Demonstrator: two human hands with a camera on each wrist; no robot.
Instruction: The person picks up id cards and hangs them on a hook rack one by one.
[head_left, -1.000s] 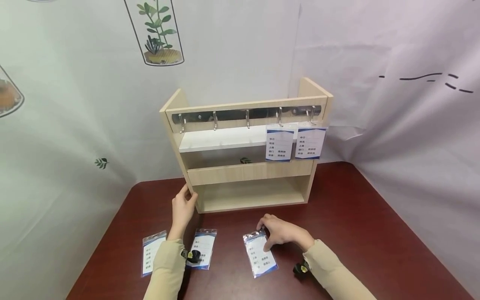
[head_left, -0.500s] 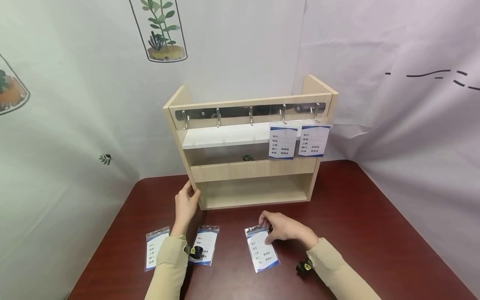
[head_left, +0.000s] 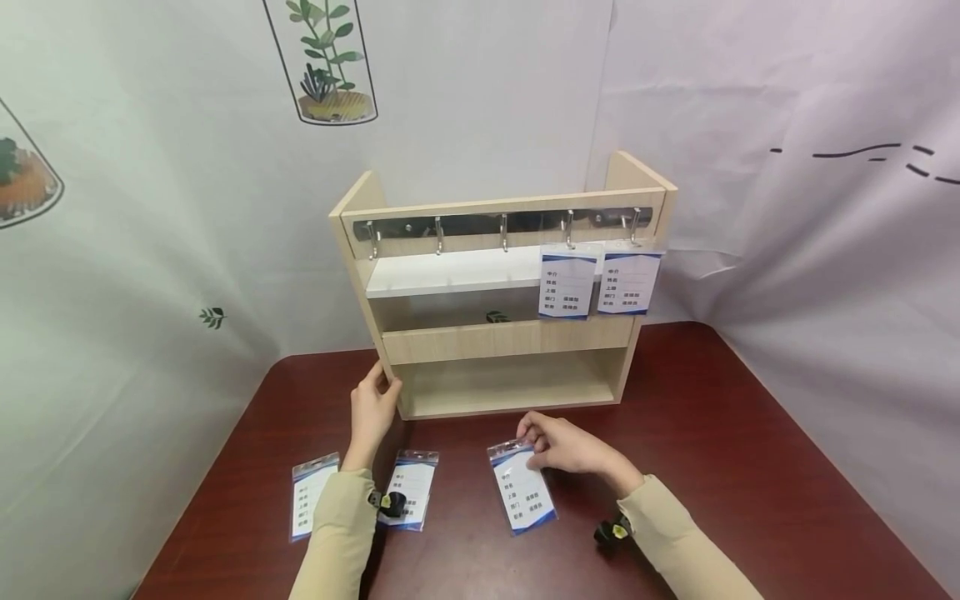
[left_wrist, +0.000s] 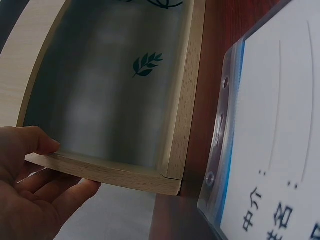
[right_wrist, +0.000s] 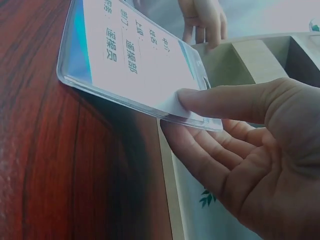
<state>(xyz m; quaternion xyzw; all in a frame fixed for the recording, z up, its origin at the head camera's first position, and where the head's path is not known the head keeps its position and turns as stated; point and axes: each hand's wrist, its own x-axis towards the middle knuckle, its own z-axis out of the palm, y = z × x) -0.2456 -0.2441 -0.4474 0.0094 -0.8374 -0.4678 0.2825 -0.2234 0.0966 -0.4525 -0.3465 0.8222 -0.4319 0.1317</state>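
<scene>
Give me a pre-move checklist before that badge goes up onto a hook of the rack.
1. Grip on the badge: the right hand pinches the top edge of the badge holder, thumb on top and fingers below. Ok.
2. Badge off the table: the pinched end is lifted, the far end looks to rest on the wood. Not ok yet.
3. Rack steadied: the left hand grips the lower left corner of the wooden rack. Ok.
4. Free hook: three left hooks are bare; the two right ones carry hung badges. Ok.
5. Badge's hanging slot clear of the fingers: cannot tell.
</scene>
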